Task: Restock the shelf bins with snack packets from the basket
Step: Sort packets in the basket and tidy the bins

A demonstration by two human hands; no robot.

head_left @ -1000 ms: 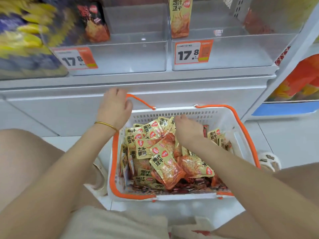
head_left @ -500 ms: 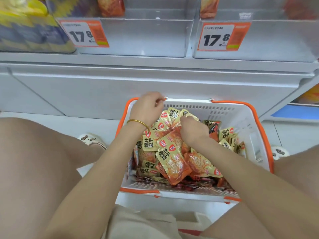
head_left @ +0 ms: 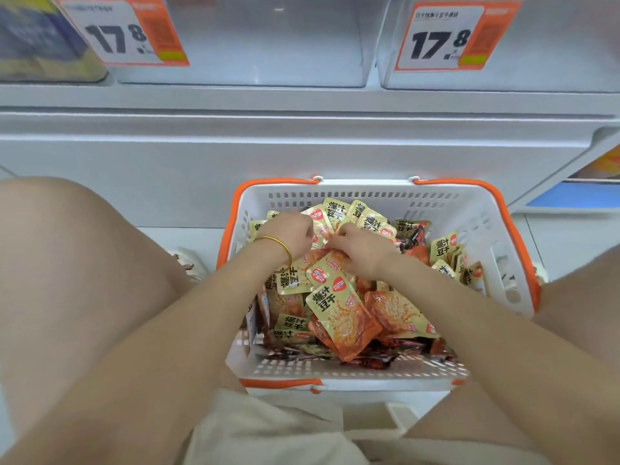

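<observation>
**Both hands down among the packets**

Crouched before the white, orange-rimmed basket (head_left: 483, 236), on the floor below the shelf bins (head_left: 268, 41). Left hand (head_left: 295, 233), gold bangle (head_left: 278, 245) at the wrist, curled around yellow-and-orange snack packets (head_left: 339, 313) near the heap's far side. Right hand (head_left: 360, 251) just beside it, fingers curled into the same cluster, gripping packets. Heaped loosely, filling most of the basket. Two price tags (head_left: 439, 36) reading 17.8 on the clear bin fronts.

Shop aisle: price tags (head_left: 440, 36) on clear shelf bins (head_left: 268, 41), shopping basket (head_left: 496, 229).
</observation>
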